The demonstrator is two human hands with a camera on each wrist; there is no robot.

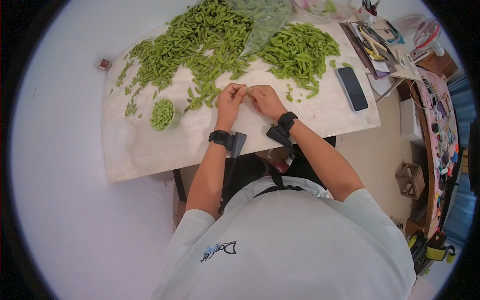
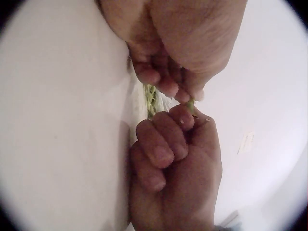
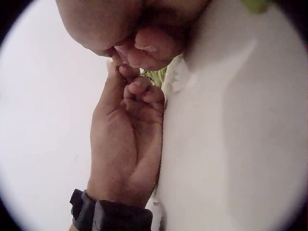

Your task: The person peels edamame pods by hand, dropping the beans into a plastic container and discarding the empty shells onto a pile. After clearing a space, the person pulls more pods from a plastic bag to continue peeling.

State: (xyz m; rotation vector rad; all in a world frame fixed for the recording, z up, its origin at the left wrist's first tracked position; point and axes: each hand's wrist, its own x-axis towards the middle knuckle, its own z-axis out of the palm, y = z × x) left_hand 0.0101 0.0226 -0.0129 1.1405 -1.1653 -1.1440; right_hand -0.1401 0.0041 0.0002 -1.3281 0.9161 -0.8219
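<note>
Over the front of the table, my left hand [image 1: 229, 104] and right hand [image 1: 268, 102] meet fingertip to fingertip. Both pinch a small green edamame pod [image 2: 191, 105], mostly hidden by the fingers. In the right wrist view, the left hand [image 3: 127, 139] has its thumb and forefinger against the right hand's fingertips. To the left stands a cup of shelled green beans [image 1: 162, 114]. Beyond the hands spreads a large heap of edamame pods [image 1: 210, 37], with another pile of pods [image 1: 300, 52] to the right.
A clear plastic bag [image 1: 265, 25] lies between the two piles at the back. On the right of the table [image 1: 200, 145] lies a phone [image 1: 352, 89]. A small box [image 1: 104, 64] sits by the far left edge. Stationery and a tray [image 1: 372, 47] stand beyond the right corner.
</note>
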